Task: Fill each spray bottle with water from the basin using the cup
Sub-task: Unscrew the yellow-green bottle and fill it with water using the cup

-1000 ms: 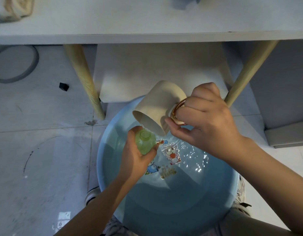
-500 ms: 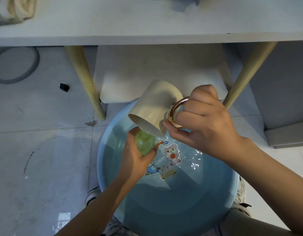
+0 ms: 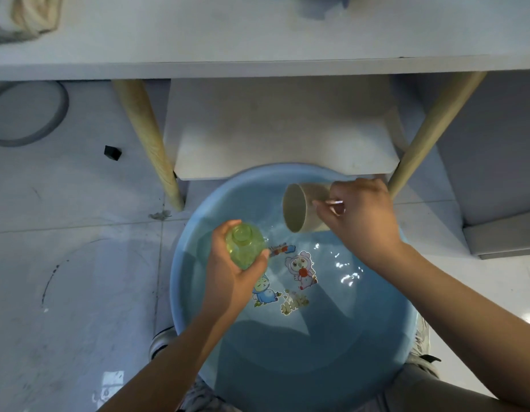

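Green translucent plastic spray bottle [image 3: 245, 247], cap off, stands upright in the left hand [image 3: 234, 272], whose fingers and thumb wrap round its body. Its long axis runs vertically and its open neck points straight up toward the camera. It is held above the left side of the round pale blue plastic basin [image 3: 400, 331], which sits on the floor and holds shallow water over cartoon stickers.

Up and to the right of the bottle, near but apart from it, the right hand [image 3: 359, 218] pinches the handle of a beige cylindrical cup [image 3: 302, 208]. This cup lies on its side over the far part of the basin, long axis roughly horizontal, mouth facing left toward the bottle. It looks empty, so the likely next step is dipping it into the water below before pouring again.
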The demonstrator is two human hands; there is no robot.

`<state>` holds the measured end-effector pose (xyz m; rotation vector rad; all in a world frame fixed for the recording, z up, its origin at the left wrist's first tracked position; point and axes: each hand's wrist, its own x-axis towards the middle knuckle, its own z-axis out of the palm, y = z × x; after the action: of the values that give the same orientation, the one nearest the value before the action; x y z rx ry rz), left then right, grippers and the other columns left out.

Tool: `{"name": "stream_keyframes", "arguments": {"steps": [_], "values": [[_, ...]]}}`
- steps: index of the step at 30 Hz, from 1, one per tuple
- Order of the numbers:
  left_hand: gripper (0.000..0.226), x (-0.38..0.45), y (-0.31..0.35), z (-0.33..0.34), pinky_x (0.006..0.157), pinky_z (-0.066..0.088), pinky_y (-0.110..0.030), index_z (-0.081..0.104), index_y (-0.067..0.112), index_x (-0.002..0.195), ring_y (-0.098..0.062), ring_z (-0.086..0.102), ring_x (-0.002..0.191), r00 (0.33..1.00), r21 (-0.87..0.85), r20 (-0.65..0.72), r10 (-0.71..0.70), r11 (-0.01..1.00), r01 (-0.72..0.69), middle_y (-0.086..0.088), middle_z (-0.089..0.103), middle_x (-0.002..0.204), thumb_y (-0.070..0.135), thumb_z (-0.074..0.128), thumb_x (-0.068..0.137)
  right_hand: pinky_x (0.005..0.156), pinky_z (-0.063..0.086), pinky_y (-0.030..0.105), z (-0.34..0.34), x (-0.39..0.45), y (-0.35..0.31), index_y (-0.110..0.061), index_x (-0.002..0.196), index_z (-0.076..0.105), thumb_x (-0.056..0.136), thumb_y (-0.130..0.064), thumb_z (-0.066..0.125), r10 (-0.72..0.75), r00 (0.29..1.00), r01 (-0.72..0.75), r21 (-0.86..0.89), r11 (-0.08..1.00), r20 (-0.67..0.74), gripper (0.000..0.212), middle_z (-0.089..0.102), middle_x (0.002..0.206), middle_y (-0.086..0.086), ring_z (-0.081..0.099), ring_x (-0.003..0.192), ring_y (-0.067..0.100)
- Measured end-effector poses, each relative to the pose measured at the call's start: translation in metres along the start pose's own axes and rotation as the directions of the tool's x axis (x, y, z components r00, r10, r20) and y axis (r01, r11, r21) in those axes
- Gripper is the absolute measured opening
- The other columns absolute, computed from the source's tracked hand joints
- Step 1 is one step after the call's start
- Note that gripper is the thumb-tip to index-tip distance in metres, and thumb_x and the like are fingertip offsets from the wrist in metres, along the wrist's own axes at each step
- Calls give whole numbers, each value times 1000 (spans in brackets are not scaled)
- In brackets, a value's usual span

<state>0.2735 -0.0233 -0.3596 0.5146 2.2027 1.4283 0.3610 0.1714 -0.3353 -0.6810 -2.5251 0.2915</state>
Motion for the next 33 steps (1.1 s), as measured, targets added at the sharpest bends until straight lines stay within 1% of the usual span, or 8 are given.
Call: {"name": "stream_keyframes", "arguments": {"steps": [9, 17, 19, 22, 24, 26, 29, 33], "values": [[54, 1, -1, -1, 76, 47, -8, 45, 41, 106, 4, 57, 95, 1000, -21, -10, -23, 1000, 22, 15, 57, 104, 14, 79, 74, 61, 22, 29, 39, -31, 6, -16, 42, 45, 31, 4, 80, -133, 906, 234, -213, 949, 402, 41, 40, 37, 1, 45, 43, 23], [54, 1, -1, -2, 79, 48, -10, 45, 42, 105, 3, 58, 94, 1000, -39, -17, -25, 999, 24, 12, 57, 106, 11, 78, 74, 63, 24, 24, 53, -47, 4, -24, 46, 37, 49, -9, 82, -155, 853, 213, -62, 975, 498, 47, 43, 39, -6, 47, 44, 19], [54, 1, -1, -2, 82, 49, -14, 45, 43, 105, -3, 60, 96, 999, -34, -14, -29, 999, 28, 9, 58, 108, 12, 78, 75, 62, 34, 25, 48, -48, 5, -26, 53, 32, 58, -9, 77, -145, 883, 126, 71, 989, 446, 49, 37, 41, -10, 45, 45, 20], [55, 1, -3, -2, 83, 50, -15, 44, 42, 107, -10, 60, 99, 999, -26, -13, -34, 999, 33, 6, 58, 111, 13, 78, 75, 57, 34, 26, 37, -44, 11, -17, 51, 36, 70, -19, 71, 89, 924, -159, 161, 974, 372, 39, 31, 43, -7, 35, 47, 20], [57, 1, -3, -2, 80, 48, -9, 43, 38, 112, -11, 59, 100, 999, -14, -12, -43, 999, 43, 5, 57, 112, 13, 78, 75, 49, 26, 20, 31, -39, 15, -3, 51, 43, 74, -21, 72, 290, 889, -370, 184, 911, 354, 41, 39, 45, 10, 32, 48, 18], [59, 2, -4, -2, 80, 48, -9, 42, 32, 117, -11, 58, 101, 999, -6, -21, -46, 999, 46, 6, 56, 112, 12, 78, 75, 47, 29, 18, 22, -36, 17, -4, 52, 48, 76, -20, 73, 420, 827, -524, 241, 817, 373, 38, 41, 46, 5, 34, 47, 13], [60, 2, -4, -1, 84, 48, -17, 41, 33, 117, -7, 57, 102, 999, -1, -30, -42, 999, 42, 10, 55, 111, 13, 78, 74, 45, 29, 17, 14, -35, 18, -15, 49, 47, 79, -22, 72, 504, 765, -633, 325, 703, 400, 40, 39, 41, -6, 39, 44, 7], [60, 2, -5, -1, 80, 47, -10, 42, 33, 117, 3, 58, 97, 998, -1, -32, -58, 998, 58, 14, 56, 109, 14, 79, 74, 45, 27, 18, 1, -25, 5, -1, 56, 53, 81, -22, 71, 517, 767, -642, 442, 626, 381, 37, 40, 47, -4, 34, 44, 7]]}}
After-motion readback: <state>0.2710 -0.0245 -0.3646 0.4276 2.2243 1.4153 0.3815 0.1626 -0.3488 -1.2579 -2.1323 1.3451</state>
